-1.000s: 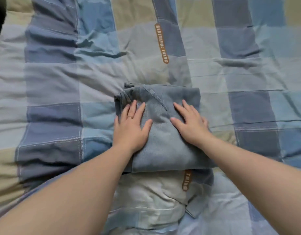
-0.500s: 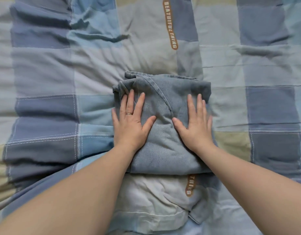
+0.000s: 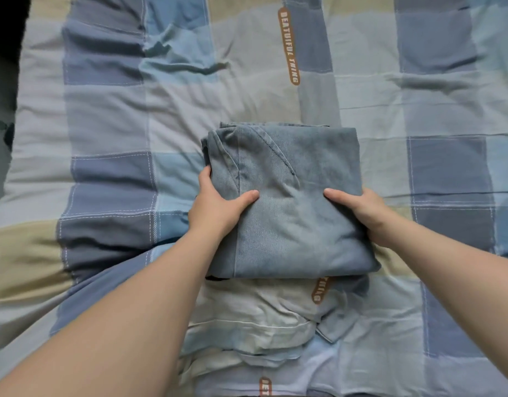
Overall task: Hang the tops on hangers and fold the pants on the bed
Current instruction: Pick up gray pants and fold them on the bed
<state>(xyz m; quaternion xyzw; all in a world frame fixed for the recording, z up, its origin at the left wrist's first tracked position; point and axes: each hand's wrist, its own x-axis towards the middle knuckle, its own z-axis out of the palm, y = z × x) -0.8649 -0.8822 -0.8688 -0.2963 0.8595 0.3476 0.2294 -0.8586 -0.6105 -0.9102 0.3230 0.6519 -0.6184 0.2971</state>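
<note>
**Pants (image 3: 293,219) being gripped at both sides**

Both hands are clamping the folded pants, which are lying as a squarish denim bundle on the checked quilt (image 3: 109,124). The left hand (image 3: 215,209) is pinching the bundle's left edge, thumb lying on top and fingers going underneath, out of sight. The right hand (image 3: 364,210) is doing the same on the opposite edge, thumb on top and fingers hidden below. Between the two thumbs the cloth is lying fairly flat, with a stitched pocket seam running just beyond them.

To my eye the person is getting ready to lift or shift the bundle. Done well, both sides are coming up level and together, with the fingers reaching far enough under to catch every layer. Otherwise the layers bunching at the far corner beyond the left hand are likely to slip and open the fold.

Outward of either hand, and beyond the grip, the quilt is lying open and only creased. On the near side of the grip a rumpled ridge of quilt is sitting just beside the bundle's near edge, so setting down is looking easier away from the body. The quilt's left edge is showing well out past the left hand; the other edges are falling outside the view.
</note>
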